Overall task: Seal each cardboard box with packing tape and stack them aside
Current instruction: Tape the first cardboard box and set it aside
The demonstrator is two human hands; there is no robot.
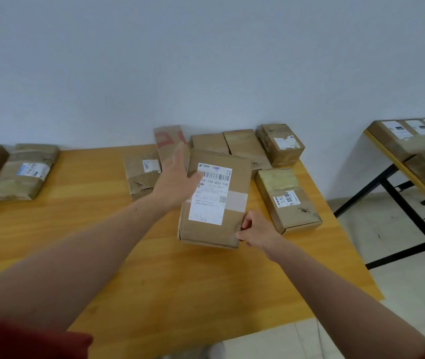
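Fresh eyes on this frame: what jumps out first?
The cardboard box with the large white shipping label, mid-table, is gripped at its near right corner by the right hand, with the open, blurred left hand at its far left side. Behind it, a cluster of taped boxes sits along the wooden table's far edge by the wall, with two more parcels at far left.

Brown cardboard box (206,234) w/ white label (210,200): black barcode & txt, small orange-red logo at top. Pale tape band (237,200) across it. Rear box (170,143) brown w/ big red lettering. Desk (102,255) honey-yellow wood grain. Wall (206,60) pale blue-grey. Sleeve (25,340) dark red. Side desk legs (400,198) black.
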